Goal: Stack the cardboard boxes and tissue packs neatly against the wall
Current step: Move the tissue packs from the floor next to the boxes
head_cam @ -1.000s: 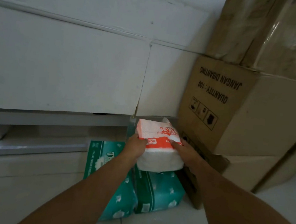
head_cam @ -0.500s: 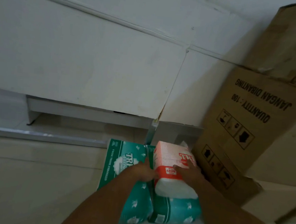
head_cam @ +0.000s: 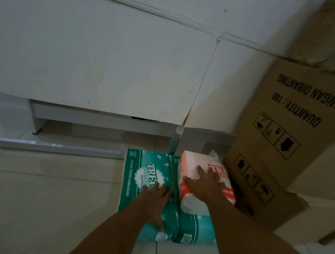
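- Nearest the camera, both forearms reached forward over the pale tiled floor, and their upper parts ran out of the bottom edge.
- The left hand lay flat with fingers spread on the left green tissue pack; it pressed on top and gripped nothing.
- The right hand lay open, palm down, on the red-and-white tissue pack, pressing it and not closed around it.
- That red-and-white pack sat on the right green tissue pack, which lay on the floor touching its green neighbour; the hands seemed to be squaring the small pile.
- Just right of the pile stood the printed cardboard box, leaning against the white wall, with a lower carton beneath it cut off by the right edge.
- By my judgement the packs were mostly placed, with tidying left; whether they touched the wall could not be told, as their far ends were hidden.
- The room was dim, the box top ran out of view, and any other items to stack lay outside the picture.
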A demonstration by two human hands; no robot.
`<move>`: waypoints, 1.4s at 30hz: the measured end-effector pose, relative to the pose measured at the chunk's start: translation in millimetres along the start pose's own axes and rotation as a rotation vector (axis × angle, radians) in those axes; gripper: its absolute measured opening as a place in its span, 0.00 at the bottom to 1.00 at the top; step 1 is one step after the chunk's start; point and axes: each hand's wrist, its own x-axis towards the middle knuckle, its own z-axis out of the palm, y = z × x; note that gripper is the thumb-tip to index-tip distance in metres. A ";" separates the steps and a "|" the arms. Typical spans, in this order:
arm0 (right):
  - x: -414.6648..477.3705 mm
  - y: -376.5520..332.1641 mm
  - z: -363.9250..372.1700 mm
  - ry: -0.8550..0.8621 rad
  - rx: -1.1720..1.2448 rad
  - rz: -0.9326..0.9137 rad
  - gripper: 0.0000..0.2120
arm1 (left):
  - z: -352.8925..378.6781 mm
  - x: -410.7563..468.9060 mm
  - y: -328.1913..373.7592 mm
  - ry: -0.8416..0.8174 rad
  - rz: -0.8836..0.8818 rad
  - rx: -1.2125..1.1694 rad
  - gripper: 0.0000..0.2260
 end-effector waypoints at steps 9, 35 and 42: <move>2.0 -10.3 16.5 0.023 -0.092 -0.082 0.38 | -0.2 17.8 -7.4 0.023 0.001 -0.193 0.54; 34.4 7.4 9.3 0.021 -0.077 -0.178 0.39 | -23.8 9.8 1.7 0.187 -0.134 -0.354 0.33; 19.8 -109.1 22.0 0.138 0.003 -0.360 0.35 | -26.7 -59.4 -80.2 0.251 -0.368 -0.350 0.32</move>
